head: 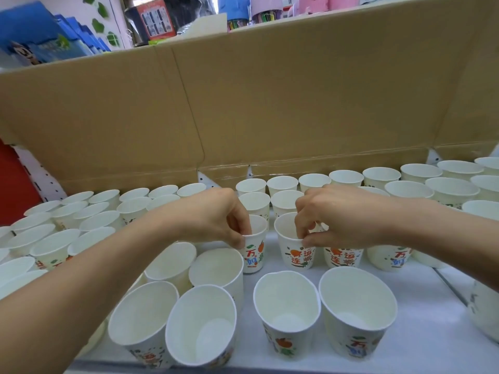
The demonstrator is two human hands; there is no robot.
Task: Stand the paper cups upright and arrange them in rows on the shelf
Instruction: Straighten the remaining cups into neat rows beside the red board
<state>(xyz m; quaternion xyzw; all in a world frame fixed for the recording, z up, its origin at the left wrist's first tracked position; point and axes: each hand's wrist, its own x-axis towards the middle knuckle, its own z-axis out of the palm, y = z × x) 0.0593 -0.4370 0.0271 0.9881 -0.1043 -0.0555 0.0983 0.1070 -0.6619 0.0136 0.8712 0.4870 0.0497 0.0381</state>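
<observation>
Several white paper cups with orange, blue and green print stand upright in rows on the white shelf (421, 333). My left hand (216, 217) pinches the rim of one upright cup (255, 255) in the middle. My right hand (332, 214) pinches the rim of the neighbouring cup (293, 247), with fingers inside it. Both cups stand on the shelf. In front of them stand larger-looking near cups, among them one with a dented rim (286, 306) and one at the right (356, 311).
A tall brown cardboard wall (270, 103) backs the shelf. More cup rows fill the left side (54, 238) and the back right (421, 182). Coloured goods sit above the cardboard. The shelf's front edge (297, 367) runs along the bottom.
</observation>
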